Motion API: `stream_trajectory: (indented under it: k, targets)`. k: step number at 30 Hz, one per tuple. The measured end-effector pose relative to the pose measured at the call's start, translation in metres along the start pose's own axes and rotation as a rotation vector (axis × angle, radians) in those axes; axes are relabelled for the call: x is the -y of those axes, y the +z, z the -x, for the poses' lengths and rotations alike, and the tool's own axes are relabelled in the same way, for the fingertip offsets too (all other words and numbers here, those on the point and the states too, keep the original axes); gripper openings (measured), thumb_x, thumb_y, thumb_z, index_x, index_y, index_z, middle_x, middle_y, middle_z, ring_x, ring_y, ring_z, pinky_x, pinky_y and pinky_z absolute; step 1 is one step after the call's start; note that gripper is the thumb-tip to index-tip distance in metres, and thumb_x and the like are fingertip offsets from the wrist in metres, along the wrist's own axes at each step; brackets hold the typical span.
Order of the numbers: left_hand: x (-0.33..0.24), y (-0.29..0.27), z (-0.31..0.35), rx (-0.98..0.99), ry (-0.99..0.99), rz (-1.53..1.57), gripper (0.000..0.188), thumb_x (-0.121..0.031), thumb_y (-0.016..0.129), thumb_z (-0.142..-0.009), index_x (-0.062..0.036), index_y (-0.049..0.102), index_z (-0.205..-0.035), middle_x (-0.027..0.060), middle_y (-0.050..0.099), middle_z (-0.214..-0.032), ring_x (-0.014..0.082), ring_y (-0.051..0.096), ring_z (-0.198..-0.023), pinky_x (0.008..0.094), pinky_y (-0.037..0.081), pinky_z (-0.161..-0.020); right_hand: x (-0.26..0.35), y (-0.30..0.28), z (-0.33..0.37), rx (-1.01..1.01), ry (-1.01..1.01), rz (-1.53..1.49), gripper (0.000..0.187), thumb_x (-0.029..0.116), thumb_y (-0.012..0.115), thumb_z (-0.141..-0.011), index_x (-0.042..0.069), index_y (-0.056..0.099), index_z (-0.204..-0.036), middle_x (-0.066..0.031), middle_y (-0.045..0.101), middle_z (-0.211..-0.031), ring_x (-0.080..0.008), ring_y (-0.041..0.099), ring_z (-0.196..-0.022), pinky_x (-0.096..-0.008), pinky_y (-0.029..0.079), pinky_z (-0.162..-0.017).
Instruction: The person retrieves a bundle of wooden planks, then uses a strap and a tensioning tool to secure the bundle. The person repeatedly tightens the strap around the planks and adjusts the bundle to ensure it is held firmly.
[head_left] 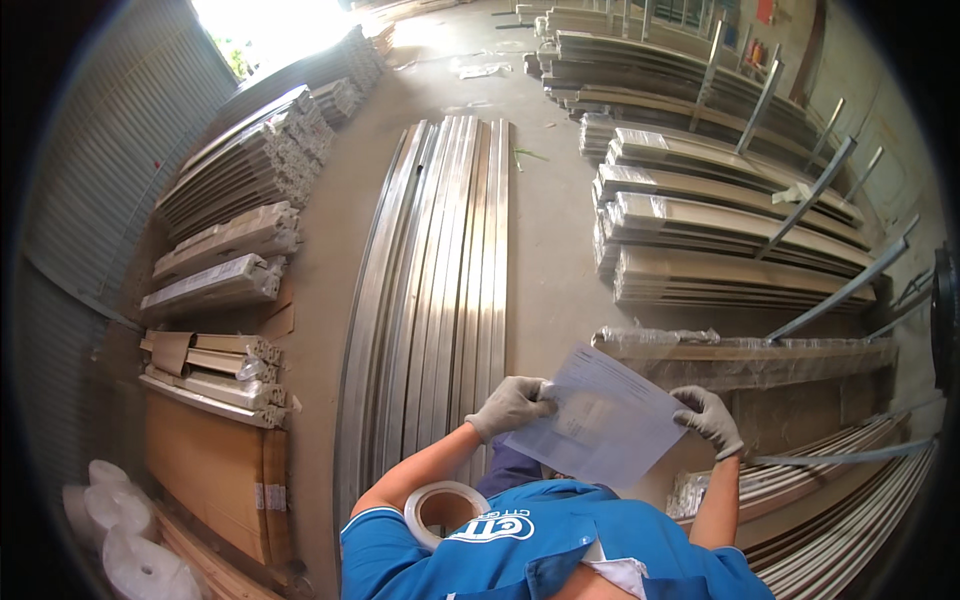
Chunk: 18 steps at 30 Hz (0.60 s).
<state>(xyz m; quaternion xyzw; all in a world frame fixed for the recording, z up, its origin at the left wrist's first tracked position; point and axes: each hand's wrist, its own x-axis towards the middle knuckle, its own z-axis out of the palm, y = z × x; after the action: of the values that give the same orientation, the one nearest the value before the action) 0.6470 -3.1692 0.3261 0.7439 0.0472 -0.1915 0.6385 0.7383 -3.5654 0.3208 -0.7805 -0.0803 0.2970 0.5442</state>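
Note:
Between my two gloved hands a sheet of paper (610, 425) is held up in front of my body. My left hand (510, 405), in a grey glove, pinches the sheet's left edge. The right edge is gripped by my right hand (710, 418), also gloved in grey. A roll of tape (440, 510) sits around my left upper arm or against it; which one I cannot tell. Beyond my left hand, long silvery metal profiles (440, 260) lie side by side on the floor, running away from me.
Wrapped bundles of long profiles (730, 215) fill the right side among slanted metal posts (812, 195). On the left are stacked bundles (250, 160), a large cardboard box (205, 470) and rolls of white wrap (140, 545). Thin rods (850, 520) lie at lower right.

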Motion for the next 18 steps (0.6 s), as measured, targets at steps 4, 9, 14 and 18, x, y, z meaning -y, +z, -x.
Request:
stream_trajectory:
  k: [4, 9, 14, 18]
  targets:
    - [-0.016, -0.079, -0.079, -0.068, 0.013, 0.18, 0.018, -0.002, 0.069, -0.087, 0.0024, 0.073, -0.104, 0.0057, 0.074, -0.093, 0.0106, 0.068, -0.084, 0.0272, 0.055, -0.079, 0.056, -0.021, -0.105, -0.019, -0.123, -0.331, 0.074, 0.04, 0.089, -0.073, 0.005, 0.059, -0.131, -0.0048, 0.067, -0.111, -0.0139, 0.064, -0.103, -0.0285, 0.052, -0.088]
    - [-0.063, -0.162, -0.175, -0.067, 0.01, 0.395, 0.025, -0.013, 0.078, -0.087, 0.0001, 0.073, -0.108, 0.0049, 0.074, -0.096, 0.0102, 0.068, -0.084, 0.0267, 0.055, -0.08, 0.111, -0.043, -0.206, -0.061, -0.272, -0.559, 0.088, 0.061, 0.08, -0.076, 0.002, 0.054, -0.137, -0.0034, 0.066, -0.101, -0.0123, 0.066, -0.09, -0.0243, 0.051, -0.078]
    - [-0.115, -0.223, -0.294, 0.034, -0.042, 0.27, 0.032, -0.016, 0.075, -0.091, 0.0011, 0.069, -0.118, 0.0067, 0.074, -0.101, 0.0121, 0.069, -0.088, 0.0285, 0.055, -0.084, 0.123, -0.065, -0.306, -0.073, -0.16, -0.441, 0.095, 0.071, 0.079, -0.069, 0.001, 0.06, -0.131, -0.0025, 0.066, -0.099, -0.0074, 0.058, -0.081, -0.0207, 0.044, -0.072]
    - [-0.142, -0.258, -0.389, 0.052, -0.037, 0.214, 0.029, -0.015, 0.074, -0.091, 0.0006, 0.071, -0.115, 0.0077, 0.075, -0.099, 0.0132, 0.069, -0.088, 0.0301, 0.055, -0.085, 0.12, -0.094, -0.392, -0.114, -0.148, -0.423, 0.087, 0.066, 0.084, -0.067, 0.002, 0.065, -0.122, 0.0013, 0.066, -0.101, -0.0057, 0.054, -0.086, -0.0201, 0.043, -0.078]
